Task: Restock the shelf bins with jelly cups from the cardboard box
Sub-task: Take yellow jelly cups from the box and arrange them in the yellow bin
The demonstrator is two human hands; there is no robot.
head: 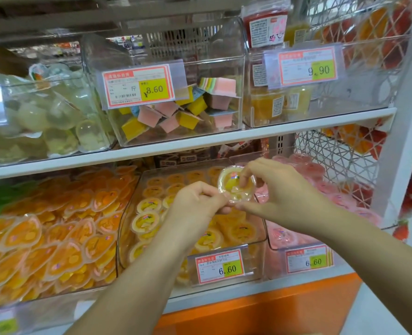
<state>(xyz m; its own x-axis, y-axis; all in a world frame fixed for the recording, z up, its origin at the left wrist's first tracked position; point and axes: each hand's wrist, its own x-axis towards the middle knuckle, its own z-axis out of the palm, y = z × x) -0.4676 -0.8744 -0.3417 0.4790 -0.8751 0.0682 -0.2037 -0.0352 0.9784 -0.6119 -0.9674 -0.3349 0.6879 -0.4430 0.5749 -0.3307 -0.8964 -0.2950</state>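
A round yellow jelly cup is held up over the middle clear bin on the lower shelf, its foil lid facing me. My right hand pinches its upper right rim with thumb and fingers. My left hand is curled below and left of it, fingertips pinching the cup's lower edge. The bin under them holds several matching yellow jelly cups and carries a 6.60 price tag. The cardboard box is out of view.
Left of the middle bin lies a bin of orange heart-shaped jellies; to the right, a bin of pink cups. The upper shelf carries clear bins of pale cups, pink and yellow cubes, and yellow tubs. A white upright bounds the right side.
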